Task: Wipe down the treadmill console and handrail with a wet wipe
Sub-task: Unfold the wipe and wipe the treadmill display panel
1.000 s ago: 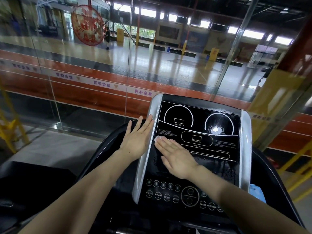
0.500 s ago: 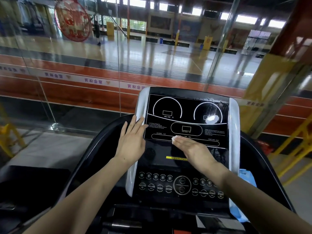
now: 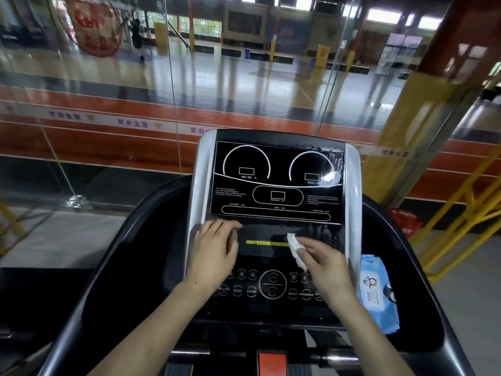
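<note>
White wet wipe (image 3: 295, 249) pinched in the right hand (image 3: 324, 260), mid-console.
Its grip clamps the wipe against the console (image 3: 276, 183) just below the display, long axis running toward the button rows; the left hand (image 3: 215, 251), fingers flat and apart, braces the console's left edge; unwiped buttons lie directly below, nearer the right hand.

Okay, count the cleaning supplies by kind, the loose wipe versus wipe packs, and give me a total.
Loose wet wipe, held by the right hand on the console: 1
Blue wet wipe pack, right of the console: 1
Total: 2
</note>
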`<state>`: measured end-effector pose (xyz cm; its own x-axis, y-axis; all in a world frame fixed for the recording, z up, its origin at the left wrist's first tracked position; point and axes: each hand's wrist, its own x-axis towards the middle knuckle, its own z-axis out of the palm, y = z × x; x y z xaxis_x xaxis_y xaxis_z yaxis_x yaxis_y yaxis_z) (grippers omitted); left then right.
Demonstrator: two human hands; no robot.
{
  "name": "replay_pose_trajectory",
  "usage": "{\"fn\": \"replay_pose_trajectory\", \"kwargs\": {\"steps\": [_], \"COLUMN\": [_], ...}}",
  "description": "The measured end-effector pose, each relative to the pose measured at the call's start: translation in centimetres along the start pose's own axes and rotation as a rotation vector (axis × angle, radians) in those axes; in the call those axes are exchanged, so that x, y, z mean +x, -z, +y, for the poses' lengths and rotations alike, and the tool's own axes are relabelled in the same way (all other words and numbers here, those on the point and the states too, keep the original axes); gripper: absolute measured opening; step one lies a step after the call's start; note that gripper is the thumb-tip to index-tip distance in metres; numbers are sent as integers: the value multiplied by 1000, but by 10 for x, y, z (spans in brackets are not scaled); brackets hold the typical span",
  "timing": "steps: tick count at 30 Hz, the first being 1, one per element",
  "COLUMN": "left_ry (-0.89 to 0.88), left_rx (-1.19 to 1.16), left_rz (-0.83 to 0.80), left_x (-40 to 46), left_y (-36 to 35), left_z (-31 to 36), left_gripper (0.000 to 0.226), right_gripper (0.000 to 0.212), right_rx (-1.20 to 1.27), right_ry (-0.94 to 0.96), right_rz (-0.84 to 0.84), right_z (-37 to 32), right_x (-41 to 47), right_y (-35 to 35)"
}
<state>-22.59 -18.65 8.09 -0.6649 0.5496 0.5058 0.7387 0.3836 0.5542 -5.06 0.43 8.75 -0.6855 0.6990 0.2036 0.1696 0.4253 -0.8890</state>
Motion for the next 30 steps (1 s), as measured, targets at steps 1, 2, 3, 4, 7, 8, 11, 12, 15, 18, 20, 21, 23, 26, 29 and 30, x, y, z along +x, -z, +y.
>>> {"fn": "replay_pose_trajectory", "kwargs": {"steps": [1, 2, 3, 4, 7, 8, 11, 12, 15, 18, 20, 21, 23, 26, 29, 30], "left_ry": [58, 137, 223, 303, 456, 477, 536, 570, 651, 675, 666, 659, 639, 611, 604, 607], "left_rx": [-81, -193, -319, -445, -703, -752, -867, -906, -970, -977, -988, -998, -1016, -1034, -1041, -1044], "left_rz": [-17, -52, -97, -140, -221, -240, -285, -281, -255, -223, -186, -164, -131, -106, -91, -83], "left_x": [-7, -13, -20, -27, -46, -51, -57, -58, -57, -58, -58, -59, -59, -59, -59, -59], "left_y": [-4, -7, -10, -14, -25, -26, -21, -18, -11, -6, -3, -1, 1, 2, 4, 5], "left_z": [6, 13, 20, 26, 38, 41, 48, 49, 49, 48, 48, 48, 47, 46, 46, 46], "left_gripper": [23, 21, 19, 17, 18, 19, 21, 21, 24, 26, 24, 24, 24, 21, 22, 23], "right_gripper": [32, 31, 28, 26, 24, 23, 22, 23, 26, 23, 18, 17, 23, 28, 25, 24], "right_rx": [96, 181, 253, 312, 375, 362, 348, 360, 395, 386, 364, 365, 378, 351, 357, 358], "right_ry": [-53, -87, -109, -124, -140, -137, -155, -161, -169, -153, -146, -147, -159, -174, -172, -167], "right_rz": [5, 14, 24, 30, -2, -24, -54, -48, 1, 22, -16, -42, -96, -64, -27, -26], "right_z": [-2, -4, -8, -11, -21, -23, -25, -25, -26, -26, -27, -28, -31, -31, -32, -32], "right_x": [-7, -12, -18, -23, -41, -46, -54, -55, -59, -62, -65, -67, -70, -74, -75, -75], "right_y": [-3, -6, -9, -13, -23, -25, -29, -31, -38, -44, -45, -46, -47, -52, -54, -54]}}
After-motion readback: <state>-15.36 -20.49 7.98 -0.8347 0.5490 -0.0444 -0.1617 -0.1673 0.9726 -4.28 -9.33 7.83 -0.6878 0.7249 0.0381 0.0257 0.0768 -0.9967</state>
